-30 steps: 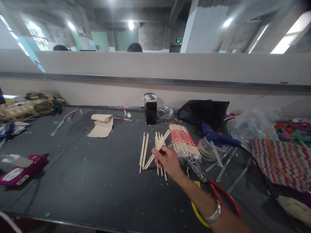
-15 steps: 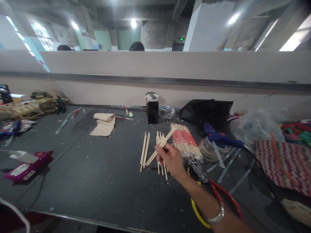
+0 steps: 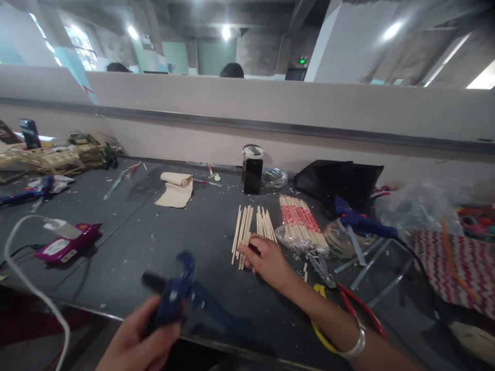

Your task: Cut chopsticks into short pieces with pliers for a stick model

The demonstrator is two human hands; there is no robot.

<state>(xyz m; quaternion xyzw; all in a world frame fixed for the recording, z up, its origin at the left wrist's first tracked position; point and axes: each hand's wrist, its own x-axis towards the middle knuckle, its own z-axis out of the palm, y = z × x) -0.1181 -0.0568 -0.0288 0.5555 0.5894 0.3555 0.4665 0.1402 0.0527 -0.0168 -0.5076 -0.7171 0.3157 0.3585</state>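
Observation:
My left hand (image 3: 145, 335) is wrapped round a dark blue tool (image 3: 176, 293), blurred by motion, over the near edge of the table. My right hand (image 3: 266, 257) has its fingers bent down on the near part of a row of thin wooden sticks (image 3: 243, 226); whether it grips any is hard to tell. Just right of that row lies a second group of sticks (image 3: 265, 224), partly behind my right hand. Further right is a plastic pack of sticks with red bands (image 3: 303, 219).
A phone (image 3: 253, 176) leans on a white container at the back. Left are a rolled beige cloth (image 3: 176, 189) and a magenta power strip (image 3: 69, 245). Right are a blue glue gun (image 3: 363, 222), a black bag (image 3: 340, 180), clear strips and red-handled cutters (image 3: 358, 309).
My left hand has come into view with the blue tool. My right hand has lowered, and the slanted sticks it held now lie along the left row. The view has shifted left.

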